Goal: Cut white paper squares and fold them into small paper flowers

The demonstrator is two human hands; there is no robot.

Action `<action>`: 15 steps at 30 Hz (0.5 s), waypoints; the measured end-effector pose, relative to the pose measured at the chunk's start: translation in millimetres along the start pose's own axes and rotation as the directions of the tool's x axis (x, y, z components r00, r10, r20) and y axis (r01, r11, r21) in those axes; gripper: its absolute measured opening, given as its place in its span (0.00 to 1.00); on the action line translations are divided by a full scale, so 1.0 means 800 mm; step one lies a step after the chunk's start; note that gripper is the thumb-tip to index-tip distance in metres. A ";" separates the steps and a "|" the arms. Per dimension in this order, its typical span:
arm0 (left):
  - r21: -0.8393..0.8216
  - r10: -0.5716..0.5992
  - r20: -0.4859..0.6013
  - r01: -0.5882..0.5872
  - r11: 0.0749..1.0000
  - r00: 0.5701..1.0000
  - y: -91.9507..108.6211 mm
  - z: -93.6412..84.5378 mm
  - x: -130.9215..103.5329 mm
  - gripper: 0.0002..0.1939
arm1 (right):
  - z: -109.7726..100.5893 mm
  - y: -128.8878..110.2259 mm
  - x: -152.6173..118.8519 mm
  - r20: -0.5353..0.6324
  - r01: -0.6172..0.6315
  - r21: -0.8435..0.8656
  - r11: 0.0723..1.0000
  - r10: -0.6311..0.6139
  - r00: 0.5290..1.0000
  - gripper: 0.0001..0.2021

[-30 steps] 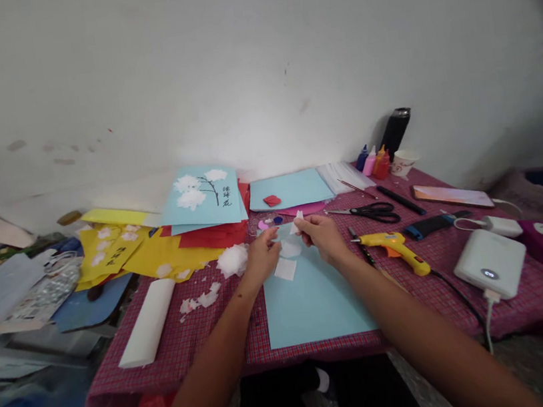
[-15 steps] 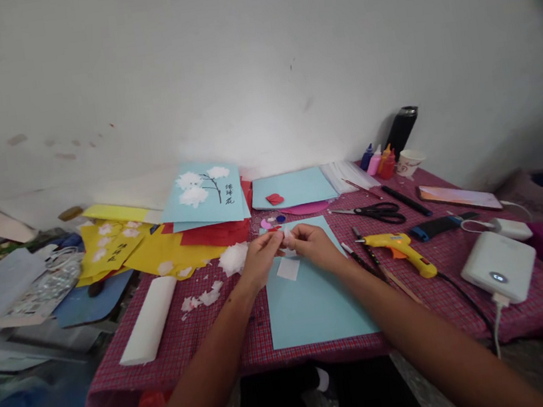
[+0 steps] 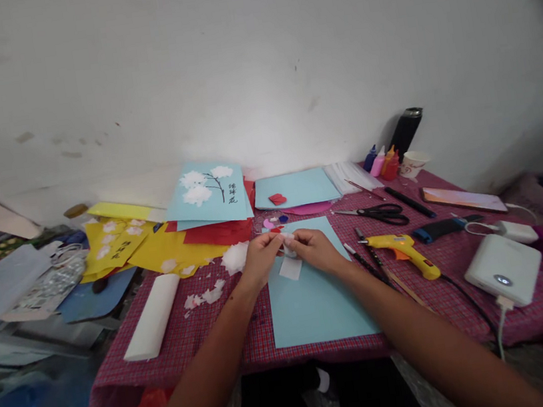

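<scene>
Between the fingertips of my two hands is a small white piece of tissue paper [image 3: 288, 244], partly hidden by the fingers. My left hand [image 3: 264, 258] pinches it from the left, and my right hand [image 3: 314, 249] pinches it from the right. Both are held over the upper part of a light blue sheet [image 3: 317, 311]. Just below the fingers a small white paper square [image 3: 291, 269] lies on that sheet. A fluffy white tissue pile [image 3: 235, 258] sits left of my left hand, with torn tissue scraps [image 3: 208, 296] nearer me.
On the left lie a white paper roll [image 3: 153, 318] and yellow sheets [image 3: 157, 250]. A blue card with white paper flowers [image 3: 209, 192] rests at the back. To the right are scissors [image 3: 377, 214], a yellow glue gun [image 3: 402, 252], a utility knife [image 3: 439, 229] and a white power bank [image 3: 505, 268].
The white tissue between my fingertips shows more now, as the fingers have shifted slightly around it. The whole view has moved a little; the things on the table stay in place.
</scene>
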State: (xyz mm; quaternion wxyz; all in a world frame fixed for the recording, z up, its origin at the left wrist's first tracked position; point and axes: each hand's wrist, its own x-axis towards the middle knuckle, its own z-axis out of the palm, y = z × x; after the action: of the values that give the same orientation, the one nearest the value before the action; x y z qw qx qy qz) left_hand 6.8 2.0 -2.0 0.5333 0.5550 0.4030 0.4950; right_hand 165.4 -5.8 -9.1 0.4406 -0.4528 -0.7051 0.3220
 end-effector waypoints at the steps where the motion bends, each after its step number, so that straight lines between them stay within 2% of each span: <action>1: 0.002 0.002 -0.010 -0.002 1.000 1.000 -0.001 0.000 0.001 0.13 | 0.000 0.000 0.000 -0.008 -0.007 -0.003 1.000 0.007 1.000 0.16; 10: -0.015 -0.009 -0.057 0.008 1.000 0.998 -0.003 -0.001 0.003 0.14 | -0.001 0.000 0.001 -0.058 -0.048 0.000 0.999 0.047 0.997 0.16; 15: -0.042 -0.015 -0.013 0.014 0.999 1.000 -0.006 -0.002 0.003 0.14 | -0.001 0.000 0.000 -0.049 -0.014 -0.031 0.999 0.013 0.999 0.17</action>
State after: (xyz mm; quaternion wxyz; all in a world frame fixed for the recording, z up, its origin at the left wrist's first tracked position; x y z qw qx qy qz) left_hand 6.2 4.9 -6.4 0.5459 0.5375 0.4000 0.5030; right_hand 165.8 -6.0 -8.8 0.4483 -0.4722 -0.6960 0.3027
